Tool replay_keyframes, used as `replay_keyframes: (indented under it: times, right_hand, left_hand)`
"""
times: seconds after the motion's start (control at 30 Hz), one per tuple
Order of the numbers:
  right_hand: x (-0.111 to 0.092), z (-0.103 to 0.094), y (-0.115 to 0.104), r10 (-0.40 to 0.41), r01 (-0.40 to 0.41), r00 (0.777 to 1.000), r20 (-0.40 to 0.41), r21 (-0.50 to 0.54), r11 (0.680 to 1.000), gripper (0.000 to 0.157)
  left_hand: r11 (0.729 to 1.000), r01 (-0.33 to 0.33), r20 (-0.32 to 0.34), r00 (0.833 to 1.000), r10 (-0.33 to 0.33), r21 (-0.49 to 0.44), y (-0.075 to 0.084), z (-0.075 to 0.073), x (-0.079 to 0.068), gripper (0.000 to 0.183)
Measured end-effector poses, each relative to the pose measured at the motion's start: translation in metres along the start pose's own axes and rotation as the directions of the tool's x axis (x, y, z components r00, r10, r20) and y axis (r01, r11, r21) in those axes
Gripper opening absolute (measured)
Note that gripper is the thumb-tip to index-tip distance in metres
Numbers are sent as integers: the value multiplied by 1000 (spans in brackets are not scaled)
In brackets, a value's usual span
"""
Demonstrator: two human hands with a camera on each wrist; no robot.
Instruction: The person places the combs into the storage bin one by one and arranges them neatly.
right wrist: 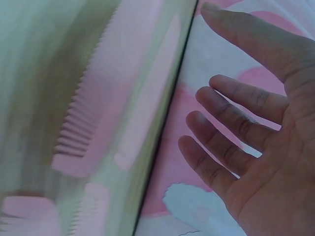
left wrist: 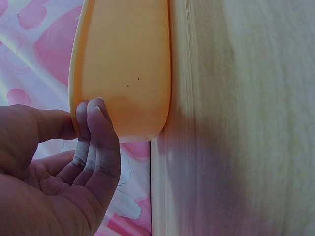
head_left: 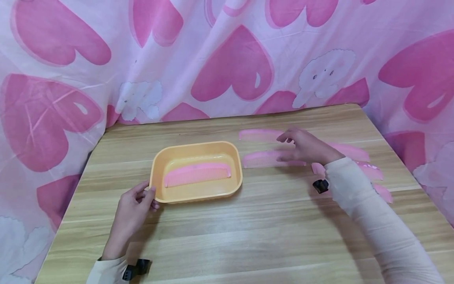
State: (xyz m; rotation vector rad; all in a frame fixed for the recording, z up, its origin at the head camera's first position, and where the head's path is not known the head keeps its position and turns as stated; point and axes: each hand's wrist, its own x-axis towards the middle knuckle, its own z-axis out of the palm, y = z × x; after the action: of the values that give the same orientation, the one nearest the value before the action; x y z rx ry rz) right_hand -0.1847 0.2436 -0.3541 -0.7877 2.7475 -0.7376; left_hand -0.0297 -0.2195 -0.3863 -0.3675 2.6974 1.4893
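At the near left corner of a yellow-orange plastic tray (head_left: 198,197), my left hand (head_left: 133,211) pinches the rim between thumb and fingers. The left wrist view shows the fingertips (left wrist: 98,110) against the tray's outer wall. One pink comb (head_left: 196,172) lies inside the tray, teeth facing me. My right hand (head_left: 306,148) hovers over two more pink combs, a farther one (head_left: 260,135) and a nearer one (head_left: 266,157), covering their right parts. In the right wrist view its fingers are spread and loosely bent, holding nothing.
Several other pink combs, among them one at the back (head_left: 351,151) and one at the front (head_left: 384,193), lie to the right, partly hidden by my right arm. The wooden table (head_left: 227,240) meets a pink heart-patterned curtain (head_left: 230,67) at its back and sides.
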Motion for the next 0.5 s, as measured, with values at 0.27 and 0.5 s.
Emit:
replay_keyframes:
  times: [0.27,0.5]
  right_hand:
    - [-8,11,18,75,-78,996,38,94,992,64]
    - [-12,20,31,67,-72,997,47,117,990,64]
  left_hand:
    - [1000,9,5,1000,-9,-3,0,1,0,45]
    - [1000,24,6,1000,-24,7,2,0,0,46]
